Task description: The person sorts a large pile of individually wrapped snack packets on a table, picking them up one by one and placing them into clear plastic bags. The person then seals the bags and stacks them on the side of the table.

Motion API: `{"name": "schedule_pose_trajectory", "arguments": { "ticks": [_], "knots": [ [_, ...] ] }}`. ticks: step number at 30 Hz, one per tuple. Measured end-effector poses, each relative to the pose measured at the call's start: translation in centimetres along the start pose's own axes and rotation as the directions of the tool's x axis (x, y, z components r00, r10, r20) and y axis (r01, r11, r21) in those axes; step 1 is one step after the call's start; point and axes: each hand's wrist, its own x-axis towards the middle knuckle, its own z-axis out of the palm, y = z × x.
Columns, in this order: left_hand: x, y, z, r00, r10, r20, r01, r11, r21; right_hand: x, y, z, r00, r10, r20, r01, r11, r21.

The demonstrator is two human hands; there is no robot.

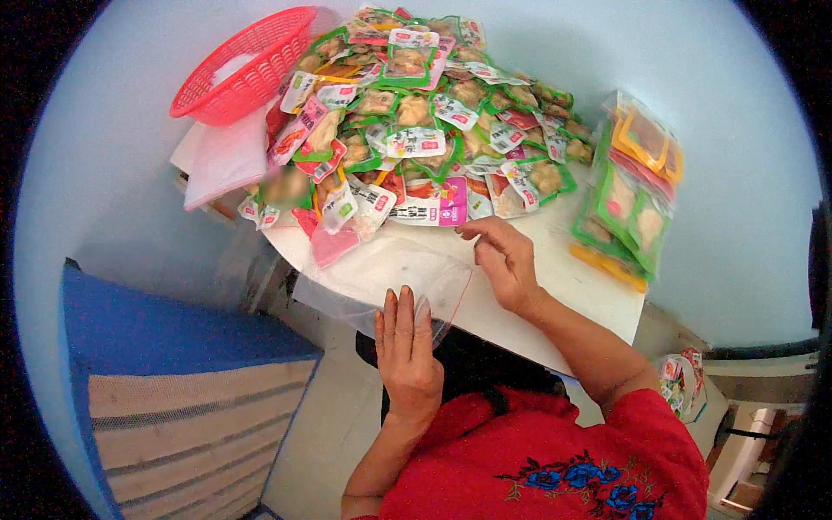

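Note:
A clear plastic zip bag (396,270) with a red line along its right edge lies flat at the near edge of the white table (552,260). My left hand (408,364) rests on the bag's near side, fingers extended. Above the table, right of the bag, is my right hand (504,263), fingers curled and apart, holding nothing visible. Its fingertips are close to a white and purple food packet (432,203) at the front of a large heap of vacuum-sealed food packets (413,110). Filled clear bags (630,195) holding similar packets lie at the table's right side.
A red plastic basket (247,68) stands at the back left, beside a stack of clear bags (227,156). A blue-framed cabinet (195,325) is at the lower left. On the floor at right sits a container of packets (679,383). Walls border the table.

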Motion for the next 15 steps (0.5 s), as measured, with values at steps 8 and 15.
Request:
{"name": "schedule_pose_trajectory", "arguments": {
  "ticks": [8,15],
  "knots": [
    [-0.8,-0.8,-0.4,1.0,0.0,-0.011,-0.001,0.999,-0.045,0.6,0.6,0.6,0.999,0.003,-0.035,-0.015,0.942,-0.336],
    [-0.8,-0.9,-0.6,1.0,-0.003,-0.012,0.002,0.995,-0.098,3.4,2.9,1.1,0.87,-0.267,0.415,0.491,0.38,-0.784]
  ]
}}
